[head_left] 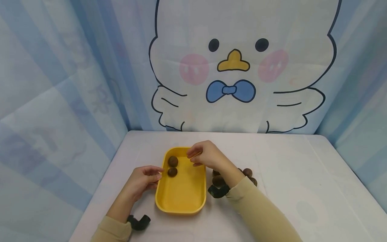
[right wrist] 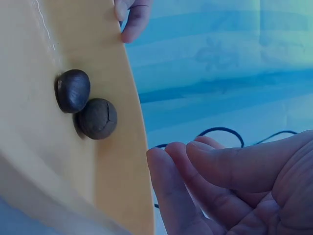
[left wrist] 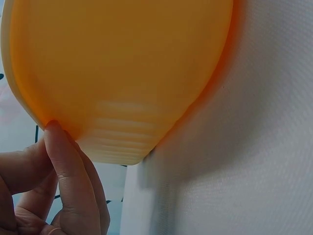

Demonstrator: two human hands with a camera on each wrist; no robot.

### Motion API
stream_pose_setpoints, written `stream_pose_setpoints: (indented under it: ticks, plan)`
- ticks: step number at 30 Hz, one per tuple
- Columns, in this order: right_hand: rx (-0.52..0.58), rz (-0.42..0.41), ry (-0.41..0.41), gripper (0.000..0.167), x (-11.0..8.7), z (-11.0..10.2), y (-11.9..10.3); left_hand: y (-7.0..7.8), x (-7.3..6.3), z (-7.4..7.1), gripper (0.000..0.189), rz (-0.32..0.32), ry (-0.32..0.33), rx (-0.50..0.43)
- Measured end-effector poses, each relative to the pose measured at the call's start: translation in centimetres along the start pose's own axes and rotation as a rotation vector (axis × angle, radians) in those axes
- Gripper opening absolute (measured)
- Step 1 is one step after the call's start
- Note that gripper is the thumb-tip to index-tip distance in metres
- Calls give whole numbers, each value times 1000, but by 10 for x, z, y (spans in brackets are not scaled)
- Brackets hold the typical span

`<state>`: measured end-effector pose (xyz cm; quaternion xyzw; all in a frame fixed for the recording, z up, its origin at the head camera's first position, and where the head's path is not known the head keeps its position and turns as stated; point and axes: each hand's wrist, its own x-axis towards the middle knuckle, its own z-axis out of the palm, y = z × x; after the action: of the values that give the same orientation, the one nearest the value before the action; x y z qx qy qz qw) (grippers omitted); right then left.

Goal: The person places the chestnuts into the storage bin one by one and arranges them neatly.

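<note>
A yellow tray (head_left: 181, 198) lies on the white table. Two round brown nuts sit touching in its far left corner: a glossy, smooth chestnut-like one (right wrist: 74, 91) and a duller one (right wrist: 98, 119) with a crack. My left hand (head_left: 144, 179) pinches the tray's left rim between thumb and fingers. Over the tray's far right corner hovers my right hand (head_left: 205, 154), fingers loosely bent, with nothing showing between them. In the right wrist view its fingertips overlap the tray's edge.
More brown nuts (head_left: 247, 172) lie in a pile right of the tray, partly hidden behind my right forearm. Black straps (head_left: 139, 222) sit around both wrists. A curtain with a cartoon chick (head_left: 229, 111) hangs behind the table's far edge.
</note>
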<state>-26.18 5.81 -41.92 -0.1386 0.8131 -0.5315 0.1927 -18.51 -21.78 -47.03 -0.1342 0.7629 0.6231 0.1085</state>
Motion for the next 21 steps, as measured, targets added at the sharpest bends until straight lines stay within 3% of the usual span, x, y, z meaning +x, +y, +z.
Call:
stream_pose_setpoints:
  ticks: [21]
  plan:
    - [-66,43,84,22,-47,-47,17,-1,2,0,29,-4,0,-10]
